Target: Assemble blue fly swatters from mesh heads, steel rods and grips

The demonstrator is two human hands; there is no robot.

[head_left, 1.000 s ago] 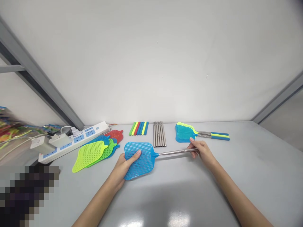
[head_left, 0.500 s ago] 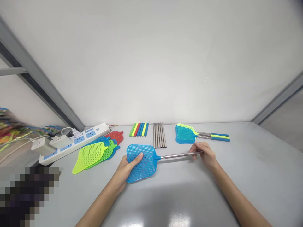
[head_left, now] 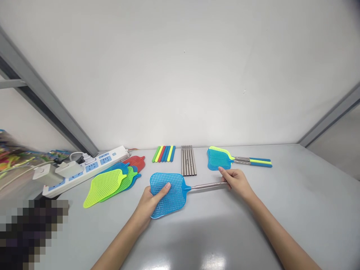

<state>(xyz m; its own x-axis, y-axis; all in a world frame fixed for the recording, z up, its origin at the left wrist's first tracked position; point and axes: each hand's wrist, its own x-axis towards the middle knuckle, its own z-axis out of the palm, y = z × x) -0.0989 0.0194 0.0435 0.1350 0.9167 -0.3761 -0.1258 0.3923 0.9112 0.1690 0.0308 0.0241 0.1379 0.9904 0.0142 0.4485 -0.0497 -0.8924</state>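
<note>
My left hand (head_left: 150, 202) grips the blue mesh head of a fly swatter (head_left: 176, 195), thumb lying over the front and fingers behind it. The swatter's metal rod (head_left: 208, 185) points right, above the table. At the rod's far end is my right hand (head_left: 234, 182), its fingers curled round the end and its thumb raised toward the back. That end of the rod is hidden in the hand. Just behind my right hand lie assembled fly swatters (head_left: 219, 159) with blue and yellow heads, metal rods and coloured grips (head_left: 260, 162).
Loose swatter heads (head_left: 105, 185) in yellow, green, blue and red overlap at the left, beside a white power strip (head_left: 87, 168) with plugs. Coloured handle grips (head_left: 164, 153) and metal rods (head_left: 188, 161) are lined up near the wall. Colourful packaging (head_left: 14, 153) is at far left.
My right hand has moved left toward the swatter head, and less of the rod shows. The thumb has lifted. My left hand keeps its hold on the head.
</note>
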